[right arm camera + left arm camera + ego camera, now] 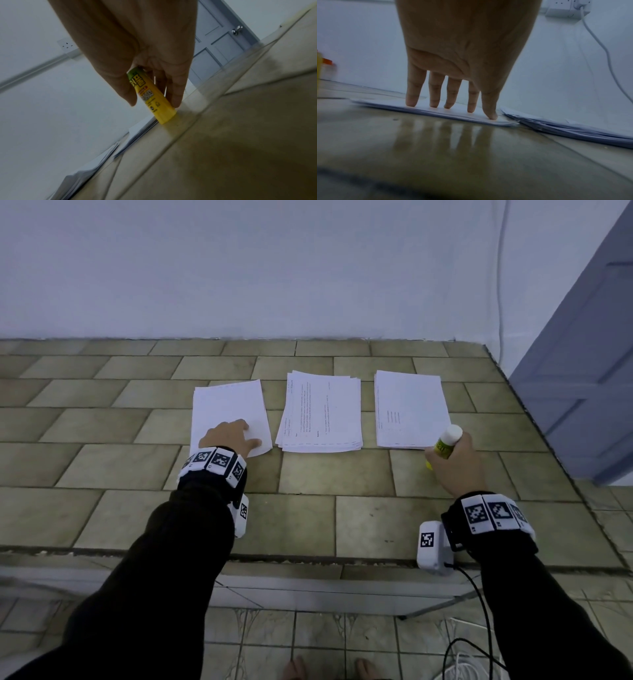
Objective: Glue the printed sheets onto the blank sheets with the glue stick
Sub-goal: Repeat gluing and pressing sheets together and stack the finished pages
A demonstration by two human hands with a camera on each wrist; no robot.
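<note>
Three paper stacks lie side by side on the tiled counter (308, 494). The left stack (236, 402) shows a blank top sheet; my left hand (230, 436) rests on its near part with straight, spread fingers (436, 94) pressing the paper (471, 116). The middle stack (322, 412) is printed with text. The right stack (411, 409) carries a few printed lines. My right hand (452, 460) grips the yellow glue stick (445, 443) with its white cap up, at that stack's near right corner. In the right wrist view the glue stick (154, 100) stands with its base on the counter.
A white wall runs behind the counter, with a cable (500, 285) hanging at the right. A grey-blue door (582, 378) stands past the counter's right edge. A wall socket with a plugged cable (568, 9) is above. Cables (472, 645) lie on the floor below.
</note>
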